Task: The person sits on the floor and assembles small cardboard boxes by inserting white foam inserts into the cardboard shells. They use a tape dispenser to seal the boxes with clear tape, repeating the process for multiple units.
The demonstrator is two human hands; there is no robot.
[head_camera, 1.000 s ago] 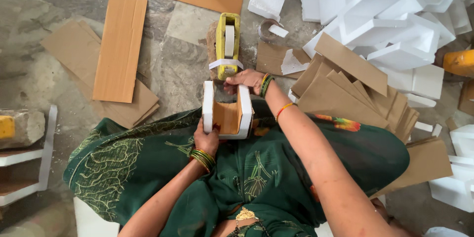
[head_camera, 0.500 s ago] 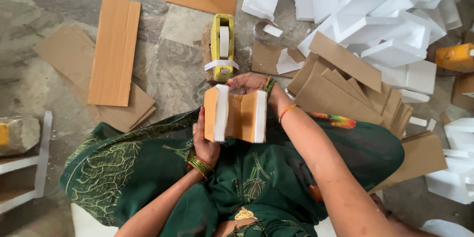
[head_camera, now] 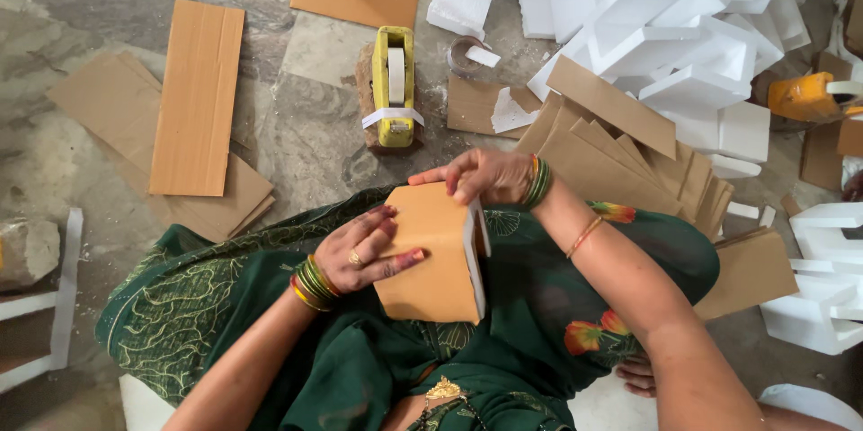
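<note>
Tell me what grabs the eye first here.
Dead centre, a tan cardboard-wrapped block sits over the lap, left hand flat on its face, right hand on its top edge. Beyond it on the stone floor stands a yellow tape dispenser. A heap of white foam pieces fills the upper right.

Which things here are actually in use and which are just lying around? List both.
In use:
- cardboard-wrapped block, on the lap
- left hand, flat on its brown face
- right hand, gripping its top edge

Lying about:
- yellow tape dispenser on the floor
- long cardboard strip
- fanned cardboard sheets
- white foam pieces
</note>
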